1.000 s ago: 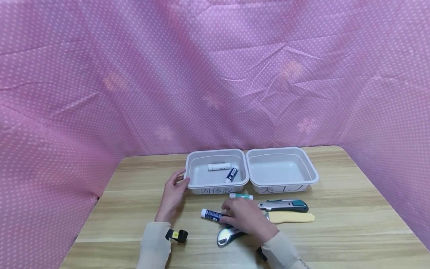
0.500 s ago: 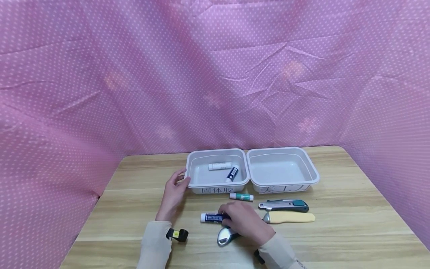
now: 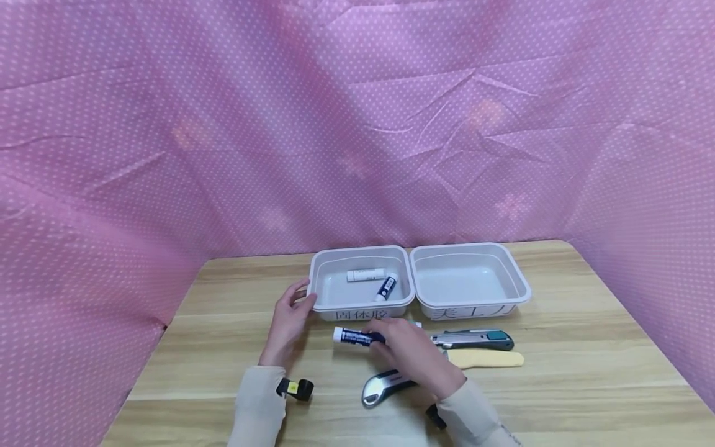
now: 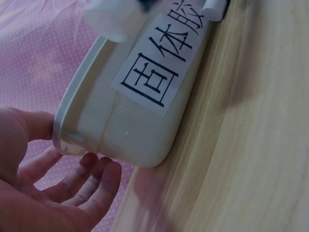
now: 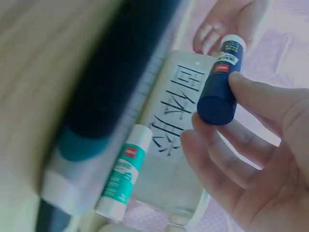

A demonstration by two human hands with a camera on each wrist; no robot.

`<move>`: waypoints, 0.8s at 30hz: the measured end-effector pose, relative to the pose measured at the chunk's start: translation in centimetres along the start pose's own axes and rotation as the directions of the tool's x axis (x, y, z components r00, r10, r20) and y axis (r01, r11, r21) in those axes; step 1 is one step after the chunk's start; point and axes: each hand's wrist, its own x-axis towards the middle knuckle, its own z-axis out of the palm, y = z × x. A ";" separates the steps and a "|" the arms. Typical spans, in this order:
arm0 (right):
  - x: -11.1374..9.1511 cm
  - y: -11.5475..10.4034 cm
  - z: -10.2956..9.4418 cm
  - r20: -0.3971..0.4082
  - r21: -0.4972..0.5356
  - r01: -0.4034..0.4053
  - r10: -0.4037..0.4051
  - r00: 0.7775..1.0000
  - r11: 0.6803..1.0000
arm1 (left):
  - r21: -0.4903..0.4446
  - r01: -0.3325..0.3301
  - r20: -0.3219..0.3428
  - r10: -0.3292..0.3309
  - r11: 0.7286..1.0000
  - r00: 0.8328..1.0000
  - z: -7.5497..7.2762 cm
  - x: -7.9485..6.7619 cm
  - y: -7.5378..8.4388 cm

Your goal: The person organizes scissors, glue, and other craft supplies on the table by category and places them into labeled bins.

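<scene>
My right hand [image 3: 410, 351] pinches a dark blue glue stick [image 5: 221, 87] with a white cap between thumb and fingertips. In the head view the glue stick [image 3: 357, 336] is held sideways, just in front of the left box. At that box's left end my left hand [image 3: 288, 320] holds the rim, thumb on one side and fingers curled under it in the left wrist view. This white plastic box [image 4: 133, 137] bears a label with Chinese characters. Inside it lie a white glue stick [image 3: 365, 275] and a dark blue-and-white one [image 3: 386, 288].
A second labelled white box [image 3: 469, 279] stands against the first on its right. Nearer me lie a green glue stick [image 5: 124, 171], mostly hidden in the head view, a grey-and-teal utility knife [image 3: 475, 339], a yellow-handled knife [image 3: 485, 358] and a silver-and-black utility knife [image 3: 382, 386].
My right hand has taken hold of the dark blue glue stick and moved it away from me, toward the left box. The left hand stays at the box rim.
</scene>
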 end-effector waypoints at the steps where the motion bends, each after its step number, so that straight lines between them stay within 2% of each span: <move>1: 0.1 0.0 -0.3 -0.009 0.010 -0.001 0.001 1.000 1.000 | -0.004 -0.004 0.001 0.004 1.000 1.000 0.0 0.0 0.0; 10: 1.7 0.8 -3.1 -0.134 0.010 -0.075 0.076 0.988 0.997 | -0.023 -0.006 0.004 0.006 1.000 1.000 0.1 -0.1 -0.1; 17: 4.1 2.0 -5.2 -0.106 -0.001 -0.119 0.118 0.987 0.993 | -0.032 -0.013 0.003 0.013 0.999 1.000 0.2 0.1 0.1; 24: 6.4 3.3 -5.0 -0.021 0.053 -0.170 0.172 0.985 0.984 | -0.026 -0.009 0.007 0.009 1.000 1.000 0.1 0.1 0.1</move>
